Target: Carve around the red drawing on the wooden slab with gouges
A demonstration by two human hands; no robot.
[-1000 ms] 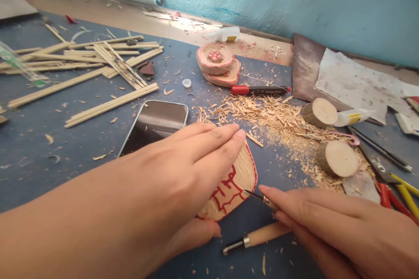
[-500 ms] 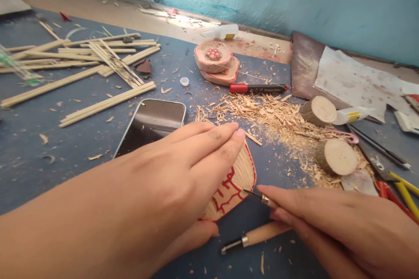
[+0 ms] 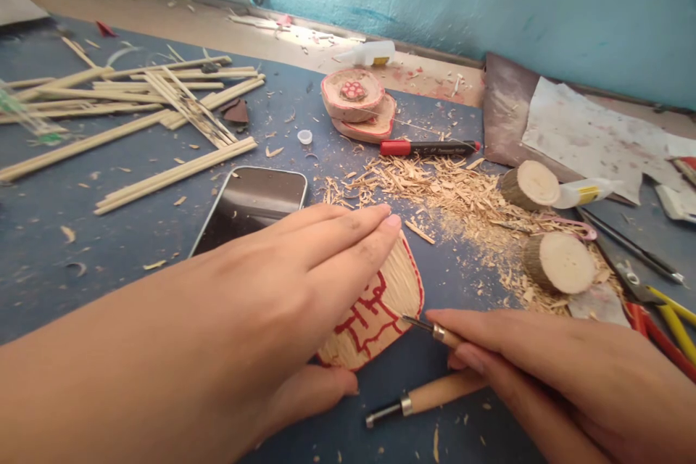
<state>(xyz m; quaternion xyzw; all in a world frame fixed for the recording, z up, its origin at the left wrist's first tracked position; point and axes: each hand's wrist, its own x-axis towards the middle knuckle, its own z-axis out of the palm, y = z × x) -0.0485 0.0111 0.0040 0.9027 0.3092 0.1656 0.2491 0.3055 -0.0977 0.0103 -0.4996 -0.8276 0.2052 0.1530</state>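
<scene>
My left hand (image 3: 293, 297) lies over a wood slice (image 3: 402, 272), fingers together on top and the thumb along its near edge, gripping it against the blue surface. Red lines form a drawing on the slice, and a red band follows its rim; part of both is hidden under my fingers. In my right hand (image 3: 549, 370) is a thin wood carving tool (image 3: 444, 335), its metal tip touching the slice's face near the right edge. A second carving tool (image 3: 435, 393) with a wooden handle lies just below, its end hidden behind my right fingers.
A phone (image 3: 255, 196) lies behind my left hand. Wood shavings (image 3: 435, 185), a red marker (image 3: 427, 148) and stacked slices (image 3: 353, 98) are farther back. Wooden sticks (image 3: 179, 152) spread leftward. On the right are cut branch pieces (image 3: 560, 261), a glue bottle (image 3: 584, 193) and pliers (image 3: 674, 319).
My left hand has shifted slightly left, so more of the red drawing shows. The carving tool's tip stays at nearly the same place on the slice.
</scene>
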